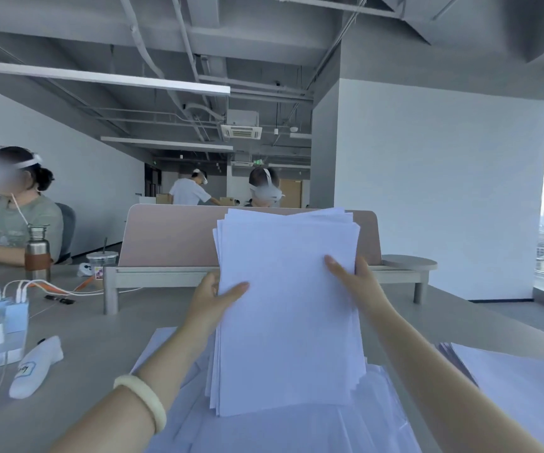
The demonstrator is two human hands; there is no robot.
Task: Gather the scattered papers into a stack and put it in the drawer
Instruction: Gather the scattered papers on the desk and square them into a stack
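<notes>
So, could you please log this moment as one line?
left hand: holding | right hand: holding | upright white paper stack: edges uneven | drawer: unseen

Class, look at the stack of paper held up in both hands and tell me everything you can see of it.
The stack of paper is plain white sheets, blank on the facing side, held upright above the desk. Its edges are uneven, with sheets fanning out at the top and left. The left hand grips its left edge, the right hand its right edge. More loose sheets lie beneath it.

Counter: grey, wide.
Near edge: loose white papers.
Right: second paper pile.
Left: steel bottle, plastic cup, chargers with cables.
Back: low shelf.
</notes>
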